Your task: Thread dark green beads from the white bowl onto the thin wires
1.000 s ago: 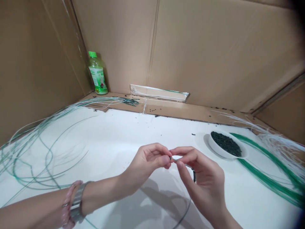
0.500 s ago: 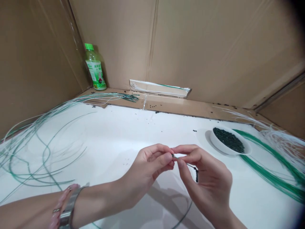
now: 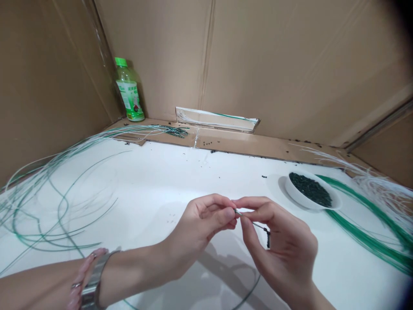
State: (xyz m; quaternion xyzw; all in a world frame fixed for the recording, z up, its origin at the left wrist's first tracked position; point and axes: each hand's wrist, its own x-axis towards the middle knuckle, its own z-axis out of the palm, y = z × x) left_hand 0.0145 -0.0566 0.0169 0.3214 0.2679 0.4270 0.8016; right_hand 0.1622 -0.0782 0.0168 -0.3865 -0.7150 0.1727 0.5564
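Thumb and fingertips of my left hand (image 3: 211, 219) are pinched together on a tiny dark green piece, likely a bead, at the end of a thin wire (image 3: 260, 226). My right hand (image 3: 279, 243) is closed on the same wire just beside it, the two sets of fingertips almost touching. A short row of dark beads (image 3: 268, 239) hangs on the wire by my right palm. Further down, a thin strand (image 3: 250, 292) curves below the hands. A white bowl (image 3: 335, 201) full of small dark green beads (image 3: 309, 189) stands beyond my right hand.
Loose green and white strands (image 3: 61, 185) spread on the left, their beaded ends (image 3: 176, 131) at the back. Green coiled wire (image 3: 364, 237) and white strands (image 3: 380, 185) lie right. A green bottle (image 3: 129, 92) stands in the back corner. Cardboard walls (image 3: 274, 64) enclose the white surface (image 3: 135, 181).
Both hands keep their pinch at nearly the same spot. My right hand has shifted slightly to the right, and a little more wire shows between the fingertips.
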